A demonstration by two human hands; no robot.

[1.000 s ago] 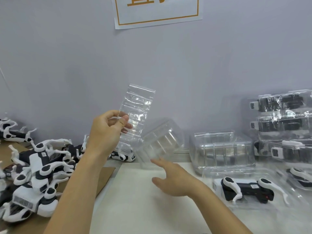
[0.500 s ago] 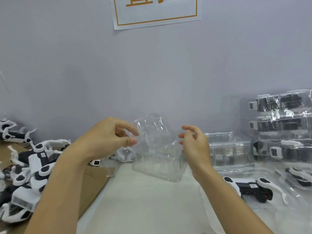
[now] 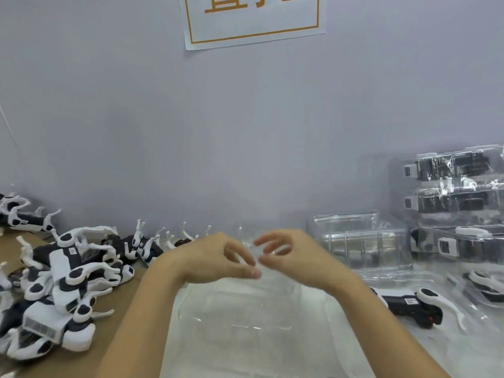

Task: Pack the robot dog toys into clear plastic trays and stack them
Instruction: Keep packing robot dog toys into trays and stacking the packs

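**Tray down on the table, hands drawn together above it**

Half a second ago both hands held a clear tray tilted up in the air between them; now the tray (image 3: 245,309) lies flat on the white table surface (image 3: 272,356), open side up as far as the reflections let one judge, and the hands have come close together over its far edge.

The left hand (image 3: 215,257) hovers with fingers loosely curled, thumb stretched toward the other hand. The right hand (image 3: 294,257) mirrors it, fingers bent and fingertips nearly meeting the left's. Whether either is pinching the tray's thin rim or a flap of clear plastic cannot be told; the material is transparent and the fingers are blurred.

To the left, on brown cardboard (image 3: 114,323), lies a heap of loose robot dog toys (image 3: 62,290). Right of the tray sits a pile of empty trays (image 3: 360,241), in front of it a toy already laid in an open tray (image 3: 409,306), and beyond that a stack of packed trays (image 3: 458,197) against the wall.

The step in hand looks like readying an empty tray for filling. The next move probably calls for the left hand to reach to the heap, take one toy free of the tangled legs, and seat it in the tray's moulded hollow.
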